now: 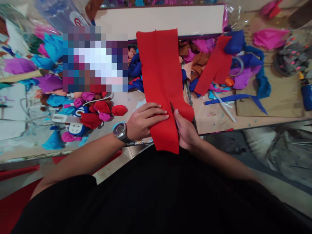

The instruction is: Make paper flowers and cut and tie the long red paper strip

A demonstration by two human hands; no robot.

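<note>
A long red sheet of crepe-like paper or cloth [161, 65] stretches from the white box down over the table's front edge, creased lengthwise. My left hand [145, 120], with a wristwatch above it, has its fingers laid across the sheet's lower left part; the thumb goes out of sight under the sheet's edge. In my right hand [186, 130] is a pair of scissors [172, 106], mostly hidden by the fingers and the sheet. The dark blade points away from me, at a slit in the red sheet. To the right of the slit, a flap of the sheet spreads sideways.
Behind the sheet lies a long white box [158, 18]. Crumpled coloured pieces [56, 81] cover the left side, around a blue power strip [79, 125] with cables. Rightward are a red strip [214, 63], a tape roll [238, 66] and cardboard [270, 109]. One area is pixelated.
</note>
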